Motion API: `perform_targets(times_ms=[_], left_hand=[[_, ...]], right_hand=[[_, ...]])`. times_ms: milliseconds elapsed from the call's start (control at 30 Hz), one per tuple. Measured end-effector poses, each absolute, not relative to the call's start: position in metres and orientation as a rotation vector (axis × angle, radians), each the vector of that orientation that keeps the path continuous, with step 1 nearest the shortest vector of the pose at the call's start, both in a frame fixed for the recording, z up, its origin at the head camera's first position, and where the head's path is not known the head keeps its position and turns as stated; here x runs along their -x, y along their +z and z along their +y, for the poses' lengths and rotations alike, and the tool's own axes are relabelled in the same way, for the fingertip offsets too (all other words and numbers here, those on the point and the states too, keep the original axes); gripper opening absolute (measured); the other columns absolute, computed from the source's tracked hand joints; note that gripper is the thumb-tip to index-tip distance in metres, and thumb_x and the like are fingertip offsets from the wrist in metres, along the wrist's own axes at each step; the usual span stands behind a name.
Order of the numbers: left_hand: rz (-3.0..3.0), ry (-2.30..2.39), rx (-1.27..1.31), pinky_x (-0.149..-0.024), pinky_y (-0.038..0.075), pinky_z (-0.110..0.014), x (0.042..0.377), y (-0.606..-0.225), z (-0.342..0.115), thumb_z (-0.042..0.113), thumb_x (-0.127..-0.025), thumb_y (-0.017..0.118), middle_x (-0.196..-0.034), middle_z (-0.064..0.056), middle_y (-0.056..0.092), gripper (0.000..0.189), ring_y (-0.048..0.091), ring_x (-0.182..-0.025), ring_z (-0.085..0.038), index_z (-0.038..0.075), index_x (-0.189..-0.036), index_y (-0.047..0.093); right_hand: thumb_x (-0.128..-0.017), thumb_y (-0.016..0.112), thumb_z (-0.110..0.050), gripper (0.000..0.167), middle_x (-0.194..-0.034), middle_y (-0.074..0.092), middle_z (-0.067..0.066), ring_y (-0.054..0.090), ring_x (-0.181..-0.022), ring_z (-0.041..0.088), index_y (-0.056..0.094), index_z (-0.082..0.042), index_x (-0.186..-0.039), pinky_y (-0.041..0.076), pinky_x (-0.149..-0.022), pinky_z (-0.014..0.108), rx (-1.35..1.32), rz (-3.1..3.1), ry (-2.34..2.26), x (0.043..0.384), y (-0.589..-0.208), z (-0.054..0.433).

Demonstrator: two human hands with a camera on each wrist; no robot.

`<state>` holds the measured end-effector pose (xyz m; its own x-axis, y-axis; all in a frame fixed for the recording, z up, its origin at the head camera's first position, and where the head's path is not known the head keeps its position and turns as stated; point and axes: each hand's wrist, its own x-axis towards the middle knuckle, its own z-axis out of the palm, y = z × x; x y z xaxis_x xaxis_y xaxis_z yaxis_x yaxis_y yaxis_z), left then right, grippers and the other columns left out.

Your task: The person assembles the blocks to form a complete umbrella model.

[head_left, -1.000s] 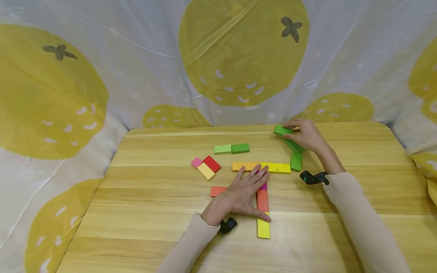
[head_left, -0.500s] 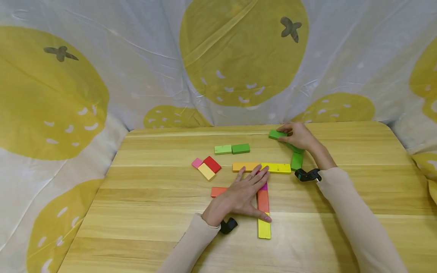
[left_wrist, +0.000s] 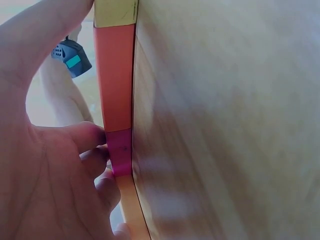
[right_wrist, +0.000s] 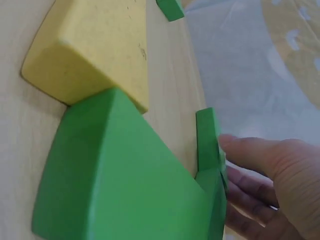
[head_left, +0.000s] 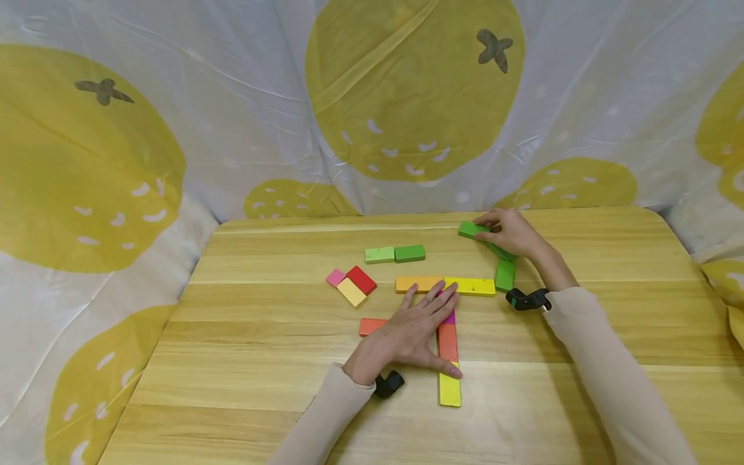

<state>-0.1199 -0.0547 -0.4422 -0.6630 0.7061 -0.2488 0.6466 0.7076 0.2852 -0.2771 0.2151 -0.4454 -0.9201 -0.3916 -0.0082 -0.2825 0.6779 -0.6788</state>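
Now the person's right hand pinches a green rectangular block between thumb and fingers, near the far edge of the pale wooden tabletop. Next to it, two further green blocks form a bent line, and the nearer one touches a long yellow block. The left hand lies with its fingers spread apart over a straight column, touching a small magenta block; its thumb reaches a flat yellow block, beyond a coral-red rectangular block.
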Motion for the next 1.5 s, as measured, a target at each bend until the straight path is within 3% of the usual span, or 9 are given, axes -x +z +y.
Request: perform_targets(times_ms=[267,533,800,1167,1300,1500], left_hand=[[2.582,0.259,-1.054,-0.132,-0.001,-0.057,0.12,-0.442,-0.054,0.077,-0.077,0.073,-0.176,0.003,-0.005,0.129,-0.008,-0.163,-0.018,0.015,-0.168,0.005],[2.578,0.261,-1.034,-0.132,-0.002,-0.057,0.12,-0.441,-0.055,0.077,-0.078,0.073,-0.176,0.004,-0.005,0.128,-0.008,-0.164,-0.019,0.015,-0.168,0.005],[2.572,0.234,-1.018,-0.132,-0.002,-0.056,0.12,-0.438,-0.055,0.077,-0.078,0.073,-0.176,0.004,-0.006,0.13,-0.01,-0.163,-0.019,0.014,-0.168,0.004],[2.589,0.207,-1.031,-0.132,0.001,-0.057,0.12,-0.439,-0.052,0.078,-0.078,0.072,-0.176,0.003,-0.004,0.129,-0.008,-0.164,-0.019,0.014,-0.168,0.005],[2.592,0.209,-1.028,-0.132,0.001,-0.057,0.121,-0.438,-0.052,0.078,-0.077,0.072,-0.176,0.003,-0.004,0.13,-0.008,-0.164,-0.019,0.013,-0.168,0.005],[2.587,0.224,-1.03,-0.132,0.001,-0.057,0.119,-0.439,-0.052,0.078,-0.077,0.072,-0.177,0.003,-0.004,0.13,-0.008,-0.164,-0.019,0.013,-0.168,0.005]], right_hand=[[-0.107,0.059,-0.031,0.064,-0.161,0.031,0.032,0.031,-0.149,0.054,0.038,0.002,-0.157,0.03,-0.119,0.07,0.489,2.694,-1.132,0.25,-0.443,0.238],[-0.106,0.056,-0.041,0.08,-0.169,0.007,0.033,0.01,-0.153,0.061,0.013,-0.016,-0.168,0.017,-0.111,0.084,0.497,2.649,-1.033,0.203,-0.452,0.263],[-0.108,0.052,-0.04,0.077,-0.17,-0.002,0.033,-0.005,-0.157,0.055,0.011,-0.016,-0.168,-0.012,-0.121,0.074,0.544,2.663,-0.99,0.184,-0.463,0.262],[-0.11,0.049,-0.037,0.07,-0.169,0.004,0.034,0.006,-0.156,0.057,0.017,-0.011,-0.167,-0.004,-0.119,0.079,0.55,2.725,-0.979,0.193,-0.462,0.254],[-0.111,0.048,-0.031,0.063,-0.167,0.016,0.036,0.017,-0.152,0.059,0.027,-0.004,-0.164,0.011,-0.119,0.079,0.575,2.751,-1.005,0.216,-0.454,0.24],[-0.108,0.055,-0.021,0.05,-0.154,0.044,0.031,0.041,-0.142,0.053,0.047,0.0,-0.153,0.036,-0.114,0.07,0.523,2.772,-1.106,0.251,-0.447,0.224]])
